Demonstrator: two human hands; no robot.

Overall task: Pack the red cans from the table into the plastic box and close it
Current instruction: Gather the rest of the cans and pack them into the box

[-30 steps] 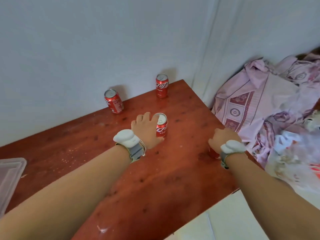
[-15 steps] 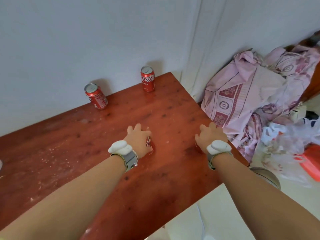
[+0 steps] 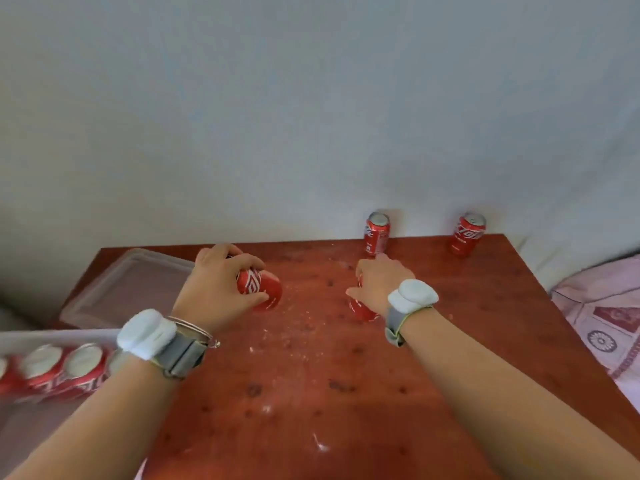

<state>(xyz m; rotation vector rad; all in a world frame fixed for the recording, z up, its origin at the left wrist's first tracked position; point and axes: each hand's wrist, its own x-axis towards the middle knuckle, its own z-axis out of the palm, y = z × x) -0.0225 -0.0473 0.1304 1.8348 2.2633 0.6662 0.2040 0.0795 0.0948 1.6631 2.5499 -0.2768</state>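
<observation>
Head view, largest first: a pale wall fills the upper half, and below it the red-brown table spreads across the frame, its top speckled with white crumbs. At the right edge lies pink patterned cloth. On the table's far left corner rests a clear lid, lying flat. Below it, at the left edge, the plastic box shows only in part, blurred, with a row of packed cans standing upright inside.

Both forearms reach in from the bottom, each wrist wearing a white band. The left hand is lifted above the table, fingers and thumb curled round a tilted can, gripping its body near the lid's right side. The right hand is wrapped over a second can, which it largely hides, so only the lower red part peeks out; the fingers are closed on it.

Two more cans stand upright at the far edge against the wall: a middle can, just beyond the right hand, and a corner can, well apart to the right.
</observation>
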